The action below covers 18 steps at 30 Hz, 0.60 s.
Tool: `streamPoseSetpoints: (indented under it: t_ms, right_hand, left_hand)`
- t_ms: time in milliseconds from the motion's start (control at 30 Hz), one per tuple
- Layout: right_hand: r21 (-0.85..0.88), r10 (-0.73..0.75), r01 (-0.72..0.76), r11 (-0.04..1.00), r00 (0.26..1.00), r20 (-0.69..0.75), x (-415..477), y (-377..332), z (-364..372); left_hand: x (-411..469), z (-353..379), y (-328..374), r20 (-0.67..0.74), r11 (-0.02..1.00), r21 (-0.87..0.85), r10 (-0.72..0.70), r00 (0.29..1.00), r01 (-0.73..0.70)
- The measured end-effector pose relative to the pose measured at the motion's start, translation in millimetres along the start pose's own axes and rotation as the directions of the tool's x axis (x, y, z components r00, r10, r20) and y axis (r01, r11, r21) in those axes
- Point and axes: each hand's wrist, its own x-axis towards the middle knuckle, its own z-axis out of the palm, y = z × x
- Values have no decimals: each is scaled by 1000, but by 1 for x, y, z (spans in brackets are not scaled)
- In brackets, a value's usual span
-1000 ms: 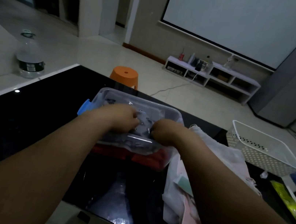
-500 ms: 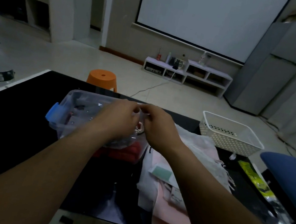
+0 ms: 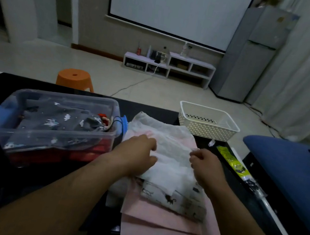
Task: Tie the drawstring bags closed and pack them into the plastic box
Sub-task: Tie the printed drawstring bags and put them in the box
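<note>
A clear plastic box (image 3: 27, 134) with blue handles stands on the black table at left. Inside lie a dark grey patterned bag (image 3: 57, 120) on top and red fabric beneath. Right of the box is a pile of flat drawstring bags: a white gauzy bag (image 3: 172, 160) on top, a cat-print bag (image 3: 177, 201) and pink bags (image 3: 154, 224) below. My left hand (image 3: 136, 155) grips the white bag's left side. My right hand (image 3: 205, 165) pinches its right edge with curled fingers.
A white perforated basket (image 3: 207, 123) stands at the table's far right. A yellow-green packet (image 3: 232, 161) lies right of the pile. A blue cushion (image 3: 290, 177) sits at the right edge. An orange stool (image 3: 75, 79) stands behind the table.
Both hands left the plastic box and moved right onto the pile, taking hold of the white gauzy bag. The view swung right; the grey bag now lies in the box.
</note>
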Motion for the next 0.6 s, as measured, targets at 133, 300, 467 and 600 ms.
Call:
streamPoseSetpoints:
  t_ms: [133, 300, 467, 600]
  right_hand:
    - [-39, 162, -158, 987, 981, 110, 16, 31, -5]
    - [83, 269, -306, 949, 915, 299, 32, 40, 3]
    - [-5, 150, -152, 988, 968, 199, 29, 30, 13]
    - [-7, 164, -167, 986, 961, 222, 27, 23, 21]
  left_hand:
    - [19, 22, 0, 245, 987, 82, -157, 957, 141]
    - [39, 37, -13, 222, 965, 87, -262, 939, 249]
    - [48, 36, -21, 161, 955, 28, -295, 942, 295]
    - [50, 36, -28, 129, 960, 38, -280, 951, 277]
